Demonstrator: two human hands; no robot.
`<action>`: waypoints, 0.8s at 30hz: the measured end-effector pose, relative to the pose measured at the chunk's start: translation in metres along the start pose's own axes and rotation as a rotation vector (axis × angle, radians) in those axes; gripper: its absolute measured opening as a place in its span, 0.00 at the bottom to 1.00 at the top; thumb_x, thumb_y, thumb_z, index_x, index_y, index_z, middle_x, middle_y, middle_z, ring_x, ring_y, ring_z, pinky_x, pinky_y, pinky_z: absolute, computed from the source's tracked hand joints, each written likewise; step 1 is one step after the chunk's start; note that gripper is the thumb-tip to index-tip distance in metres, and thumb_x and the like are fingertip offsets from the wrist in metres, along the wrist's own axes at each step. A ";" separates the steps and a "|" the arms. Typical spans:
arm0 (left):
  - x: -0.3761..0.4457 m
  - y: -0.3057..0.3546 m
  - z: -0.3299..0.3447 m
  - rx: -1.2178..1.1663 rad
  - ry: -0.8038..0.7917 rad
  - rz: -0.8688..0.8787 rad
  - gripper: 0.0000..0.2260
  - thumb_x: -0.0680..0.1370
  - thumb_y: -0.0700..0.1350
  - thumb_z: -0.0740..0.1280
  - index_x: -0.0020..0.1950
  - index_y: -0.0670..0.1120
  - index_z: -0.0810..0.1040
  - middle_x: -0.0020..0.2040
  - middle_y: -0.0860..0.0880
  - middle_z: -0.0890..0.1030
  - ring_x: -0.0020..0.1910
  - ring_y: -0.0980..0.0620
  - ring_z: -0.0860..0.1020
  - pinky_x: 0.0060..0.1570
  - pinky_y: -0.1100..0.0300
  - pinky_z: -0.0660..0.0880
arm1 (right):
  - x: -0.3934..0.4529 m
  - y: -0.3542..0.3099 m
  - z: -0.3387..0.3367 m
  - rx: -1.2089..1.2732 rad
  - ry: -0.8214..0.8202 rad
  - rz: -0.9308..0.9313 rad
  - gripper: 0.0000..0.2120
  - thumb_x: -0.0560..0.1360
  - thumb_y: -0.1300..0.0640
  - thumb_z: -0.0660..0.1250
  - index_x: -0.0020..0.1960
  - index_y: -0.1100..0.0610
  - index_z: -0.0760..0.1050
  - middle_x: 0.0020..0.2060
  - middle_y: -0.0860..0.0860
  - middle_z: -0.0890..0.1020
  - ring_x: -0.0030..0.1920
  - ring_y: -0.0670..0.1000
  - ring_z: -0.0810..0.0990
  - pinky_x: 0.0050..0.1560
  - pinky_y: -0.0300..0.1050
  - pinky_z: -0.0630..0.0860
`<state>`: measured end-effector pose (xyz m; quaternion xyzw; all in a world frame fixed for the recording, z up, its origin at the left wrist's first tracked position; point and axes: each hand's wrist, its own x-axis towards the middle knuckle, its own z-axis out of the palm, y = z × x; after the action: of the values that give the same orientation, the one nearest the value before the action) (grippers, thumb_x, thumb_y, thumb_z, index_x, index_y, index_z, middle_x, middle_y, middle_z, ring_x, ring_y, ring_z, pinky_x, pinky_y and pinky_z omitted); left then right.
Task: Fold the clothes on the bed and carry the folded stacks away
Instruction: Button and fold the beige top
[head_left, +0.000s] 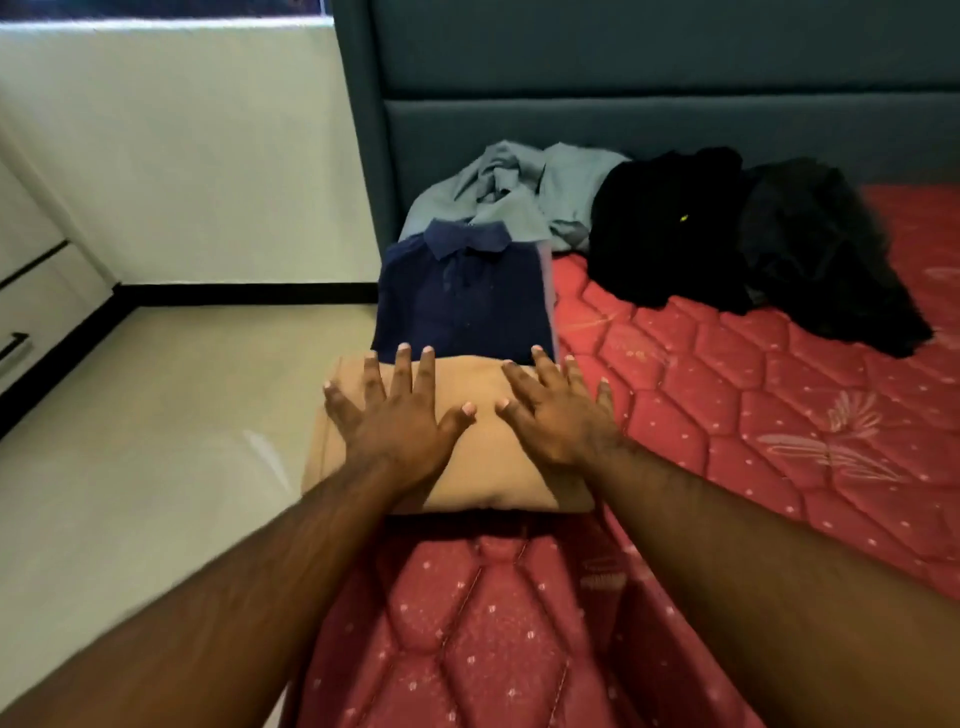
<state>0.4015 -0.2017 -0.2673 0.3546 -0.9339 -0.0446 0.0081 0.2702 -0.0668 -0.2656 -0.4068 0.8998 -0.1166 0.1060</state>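
Both hands, left hand (400, 415) and right hand (558, 415), fingers spread flat, we press the folded tan shirt (483, 452) at the bed (779, 441) edge; soft, light, floppy, so lift from underneath.

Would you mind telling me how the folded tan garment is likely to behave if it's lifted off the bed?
The tan garment is soft cloth, so it would probably sag unless supported underneath. It looks light. Both hands press it flat; lifted by one edge, the folds may well open.

Single head-worn wide-angle view, facing forward and down, close over the mattress (727, 415) edge, headboard (623, 78) beyond
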 end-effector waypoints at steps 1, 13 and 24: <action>0.003 0.013 -0.008 -0.018 0.043 0.039 0.37 0.76 0.71 0.42 0.79 0.55 0.36 0.80 0.51 0.40 0.79 0.44 0.39 0.68 0.28 0.40 | 0.001 0.012 -0.010 -0.043 0.012 -0.011 0.28 0.78 0.34 0.48 0.77 0.38 0.49 0.78 0.45 0.45 0.78 0.56 0.43 0.72 0.66 0.42; 0.193 0.238 0.064 -0.308 -0.035 0.273 0.33 0.78 0.45 0.60 0.80 0.47 0.49 0.78 0.42 0.58 0.77 0.42 0.56 0.74 0.46 0.57 | 0.098 0.225 -0.061 -0.440 0.072 0.130 0.30 0.78 0.41 0.59 0.77 0.43 0.53 0.78 0.49 0.38 0.77 0.58 0.38 0.71 0.71 0.41; 0.194 0.254 0.143 -0.033 0.263 0.181 0.26 0.82 0.56 0.49 0.79 0.51 0.56 0.78 0.42 0.59 0.76 0.39 0.57 0.73 0.40 0.51 | 0.220 0.242 -0.014 -0.443 0.300 0.194 0.18 0.80 0.54 0.53 0.69 0.46 0.68 0.65 0.52 0.73 0.63 0.61 0.72 0.61 0.58 0.63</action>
<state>0.0815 -0.1304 -0.3908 0.2714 -0.9521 -0.0121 0.1403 -0.0475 -0.0766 -0.3452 -0.3101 0.9438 0.0347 -0.1093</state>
